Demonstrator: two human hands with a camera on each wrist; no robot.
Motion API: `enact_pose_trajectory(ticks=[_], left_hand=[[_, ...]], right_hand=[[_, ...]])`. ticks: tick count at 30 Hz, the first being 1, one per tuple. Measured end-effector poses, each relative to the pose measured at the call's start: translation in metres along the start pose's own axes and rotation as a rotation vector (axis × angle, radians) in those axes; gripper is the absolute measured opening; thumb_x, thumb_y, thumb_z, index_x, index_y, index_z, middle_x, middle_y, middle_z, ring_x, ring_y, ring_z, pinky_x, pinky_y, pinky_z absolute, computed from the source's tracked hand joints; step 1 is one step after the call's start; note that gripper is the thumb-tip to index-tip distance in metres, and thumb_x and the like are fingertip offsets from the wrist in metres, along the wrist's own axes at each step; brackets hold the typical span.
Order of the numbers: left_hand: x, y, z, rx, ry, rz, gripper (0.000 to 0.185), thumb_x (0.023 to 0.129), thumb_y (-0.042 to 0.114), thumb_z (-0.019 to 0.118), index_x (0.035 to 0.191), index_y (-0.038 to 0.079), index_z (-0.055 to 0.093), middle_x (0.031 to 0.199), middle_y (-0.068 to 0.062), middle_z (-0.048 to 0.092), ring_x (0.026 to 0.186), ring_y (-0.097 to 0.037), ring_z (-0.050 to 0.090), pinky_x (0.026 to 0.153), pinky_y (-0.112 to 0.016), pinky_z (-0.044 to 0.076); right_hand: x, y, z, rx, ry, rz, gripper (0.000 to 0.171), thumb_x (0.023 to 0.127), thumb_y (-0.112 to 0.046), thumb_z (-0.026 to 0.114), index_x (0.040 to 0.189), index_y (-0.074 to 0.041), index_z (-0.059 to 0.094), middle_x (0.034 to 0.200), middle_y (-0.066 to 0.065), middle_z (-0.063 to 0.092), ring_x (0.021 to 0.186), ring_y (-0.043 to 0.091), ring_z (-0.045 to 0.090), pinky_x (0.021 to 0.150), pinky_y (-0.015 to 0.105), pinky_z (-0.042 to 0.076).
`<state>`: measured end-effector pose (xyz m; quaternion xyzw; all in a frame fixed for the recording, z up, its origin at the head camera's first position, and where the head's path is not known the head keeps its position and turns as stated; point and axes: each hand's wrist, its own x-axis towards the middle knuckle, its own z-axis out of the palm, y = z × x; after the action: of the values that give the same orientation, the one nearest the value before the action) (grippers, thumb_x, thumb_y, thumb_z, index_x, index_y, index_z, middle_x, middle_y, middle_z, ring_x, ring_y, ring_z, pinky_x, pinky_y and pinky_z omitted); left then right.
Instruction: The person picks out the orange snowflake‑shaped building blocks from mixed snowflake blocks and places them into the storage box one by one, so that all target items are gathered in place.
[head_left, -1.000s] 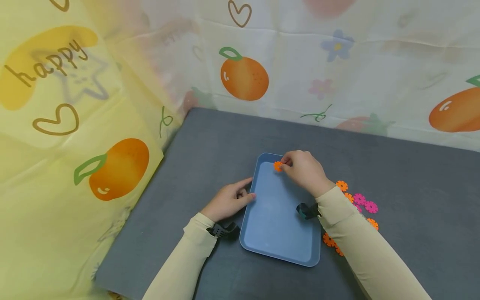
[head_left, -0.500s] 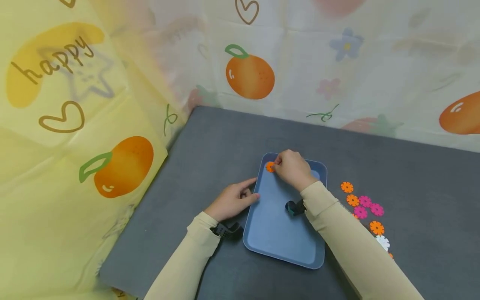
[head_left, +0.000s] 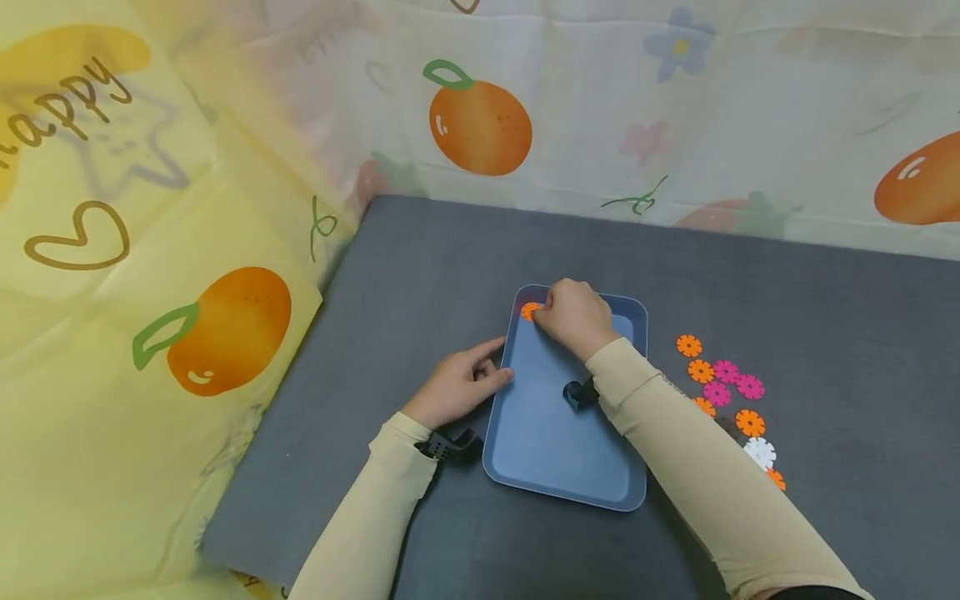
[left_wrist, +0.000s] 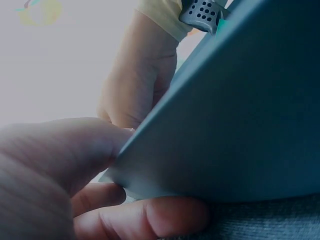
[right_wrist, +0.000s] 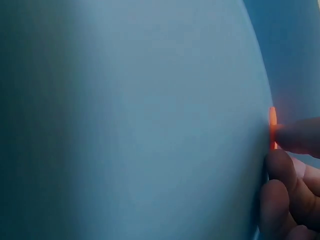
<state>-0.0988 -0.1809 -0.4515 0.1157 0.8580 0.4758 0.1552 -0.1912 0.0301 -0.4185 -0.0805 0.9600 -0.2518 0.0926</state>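
head view / tray: blue tray (head_left: 555,450) lies flat on the grey counter (head_left: 825,333), long side running away from the person, near short edge well in from the counter's front edge.
head view / open room: bare counter beyond the tray's far edge up to the printed cloth (head_left: 675,125) at the back; bare strip left of the tray up to the yellow cloth (head_left: 112,375); most of the tray floor bare.
head view / right hand: right hand (head_left: 573,317) reaches across the tray to its far left corner, knuckles up, fingers curled; grip narrow, pinching an orange disc (head_left: 530,311) right at the corner rim.
head view / left hand: left hand (head_left: 456,392) rests on the counter against the tray's left long edge, thumb and fingers closed on the rim.
head view / sleeves: beige sleeves on both arms, dark wrist strap on each.
head view / loose discs: orange, pink and white discs (head_left: 723,392) scattered on the counter right of the tray, apart from its right edge, partly behind the right forearm.
left wrist view / left hand: thumb (left_wrist: 60,155) on top of the tray rim (left_wrist: 165,150), a finger below it, rim pinched between them; right hand (left_wrist: 137,85) visible beyond.
right wrist view / right hand: fingertips (right_wrist: 295,140) hold the orange disc (right_wrist: 272,127) edge-on, touching the tray floor (right_wrist: 140,125) near its wall; grip tight on the disc.
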Motion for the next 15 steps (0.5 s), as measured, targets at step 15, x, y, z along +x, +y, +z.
enact_pose_trajectory(ticks=[15], left_hand=[[-0.005,-0.005,0.007,0.013,-0.002,-0.029,0.059,0.103,0.032,0.068,0.155,0.009,0.052,0.081,0.003,0.065,0.066,-0.013,0.054,0.062,-0.028,0.041]], right_hand=[[-0.039,0.015,-0.028,0.082,0.043,-0.066,0.041,0.103,-0.035,0.063,0.069,-0.012,0.063,0.053,-0.003,0.038,0.047,0.017,0.041,0.046,0.030,0.024]])
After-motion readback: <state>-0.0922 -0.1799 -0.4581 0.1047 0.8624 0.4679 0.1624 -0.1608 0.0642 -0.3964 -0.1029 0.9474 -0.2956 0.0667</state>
